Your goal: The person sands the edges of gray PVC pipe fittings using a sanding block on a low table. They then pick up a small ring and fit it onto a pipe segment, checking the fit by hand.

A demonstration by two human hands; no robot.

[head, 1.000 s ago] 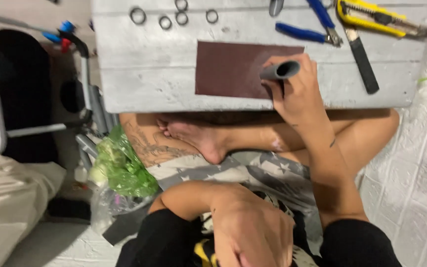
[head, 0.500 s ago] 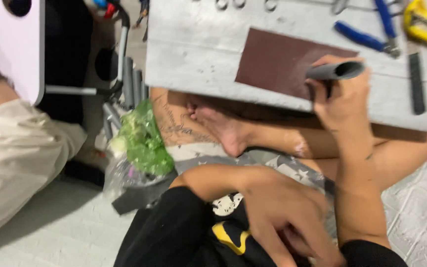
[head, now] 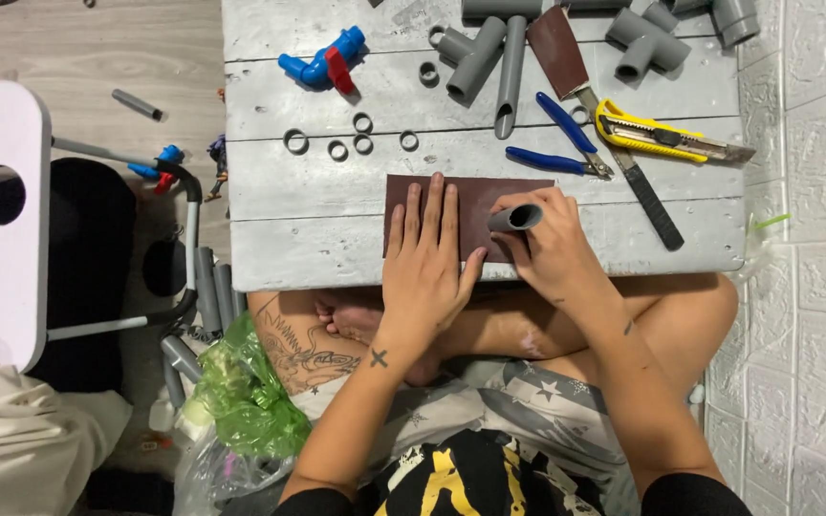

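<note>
A dark brown sheet of sandpaper (head: pixel 475 196) lies flat near the front edge of a low grey wooden table (head: pixel 308 248). My left hand (head: pixel 427 263) rests palm down on the sheet's left half, fingers spread and flat. My right hand (head: pixel 552 248) grips a short grey pipe piece (head: pixel 515 218), its end held against the sandpaper's right part. My crossed bare legs lie under the table edge.
On the table lie several cut grey rings (head: pixel 351 141), grey pipe fittings (head: pixel 480 53), a blue valve with a red handle (head: pixel 322 62), blue-handled pliers (head: pixel 556 143), a yellow utility knife (head: pixel 666 139) and a second sandpaper strip (head: pixel 558 48). A green plastic bag (head: pixel 246 397) and loose pipes (head: pixel 210 291) lie at left.
My left hand came up from my lap and now lies flat on the sandpaper. The camera view swung back over the table. My right hand still holds the pipe piece on the sheet.
</note>
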